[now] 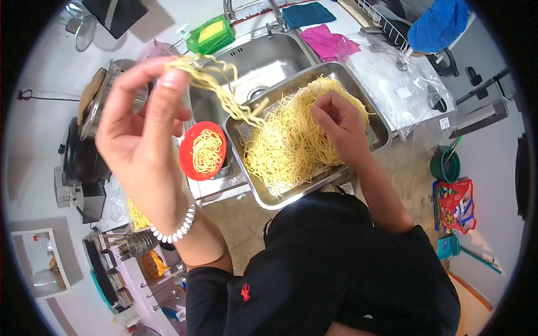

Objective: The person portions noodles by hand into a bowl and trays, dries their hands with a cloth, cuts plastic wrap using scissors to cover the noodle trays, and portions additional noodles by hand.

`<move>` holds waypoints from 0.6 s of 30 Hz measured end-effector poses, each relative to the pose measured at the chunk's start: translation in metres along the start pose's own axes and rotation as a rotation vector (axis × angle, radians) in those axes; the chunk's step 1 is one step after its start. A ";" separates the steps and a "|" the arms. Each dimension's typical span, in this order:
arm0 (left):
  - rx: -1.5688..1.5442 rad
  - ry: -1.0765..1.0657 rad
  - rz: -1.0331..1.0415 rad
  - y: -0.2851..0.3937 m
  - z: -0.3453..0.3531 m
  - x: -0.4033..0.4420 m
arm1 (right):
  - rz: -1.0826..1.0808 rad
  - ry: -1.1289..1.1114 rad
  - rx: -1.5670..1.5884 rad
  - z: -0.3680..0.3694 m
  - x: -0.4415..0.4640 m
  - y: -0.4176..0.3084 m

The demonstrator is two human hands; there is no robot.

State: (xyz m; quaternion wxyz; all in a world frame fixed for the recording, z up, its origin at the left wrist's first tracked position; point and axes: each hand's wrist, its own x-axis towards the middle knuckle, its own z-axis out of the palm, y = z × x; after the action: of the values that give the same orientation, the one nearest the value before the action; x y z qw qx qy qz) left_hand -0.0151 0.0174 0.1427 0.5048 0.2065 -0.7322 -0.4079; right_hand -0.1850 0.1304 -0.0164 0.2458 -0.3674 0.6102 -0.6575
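Note:
A large metal tray (383, 136) heaped with yellow noodles (286, 134) lies across the near edge of the sink. My left hand (148, 112), with a white coil band at the wrist, is raised to the left of the tray. Its thumb and forefinger pinch a few noodle strands (224, 101), which hang toward the tray's left side. My right hand (339, 126) rests on the heap at the right with fingers curled in; whatever they hold is hidden. Below my left hand is a red bowl (184, 151) with a small portion of noodles.
Behind the tray is a steel sink (274, 53) with a faucet. A green sponge holder (210, 38), a teal cloth (308, 14) and a pink cloth (328, 42) line its rim. Clear plastic (400, 78) covers the right counter. Pots (84, 151) stand at the left.

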 end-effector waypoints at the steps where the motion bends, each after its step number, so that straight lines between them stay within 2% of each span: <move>1: 0.029 0.018 0.036 0.004 0.001 0.003 | -0.008 -0.008 0.023 0.002 0.000 -0.001; 8: -0.012 0.090 0.125 0.016 -0.029 0.027 | -0.118 -0.082 -0.014 0.020 0.001 0.002; 13: -0.106 0.087 0.290 0.030 -0.095 0.072 | -0.074 -0.089 -0.100 0.031 -0.001 0.015; 14: -0.084 0.151 0.388 0.028 -0.103 0.078 | -0.067 -0.087 -0.114 0.034 -0.002 0.020; 15: -0.062 0.028 0.412 0.031 -0.122 0.089 | -0.062 -0.123 -0.161 0.037 -0.003 0.025; 17: -0.054 -0.072 0.399 0.045 -0.129 0.097 | -0.052 -0.192 -0.256 0.043 -0.006 0.033; 18: -0.067 -0.048 0.365 0.053 -0.113 0.091 | -0.082 -0.224 -0.304 0.046 -0.009 0.036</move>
State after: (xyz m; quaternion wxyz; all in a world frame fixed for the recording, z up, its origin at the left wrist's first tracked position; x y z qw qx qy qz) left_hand 0.0564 -0.0604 0.2554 0.5593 0.0435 -0.7554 -0.3385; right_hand -0.1477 0.1035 -0.0542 0.2271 -0.4955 0.6558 -0.5223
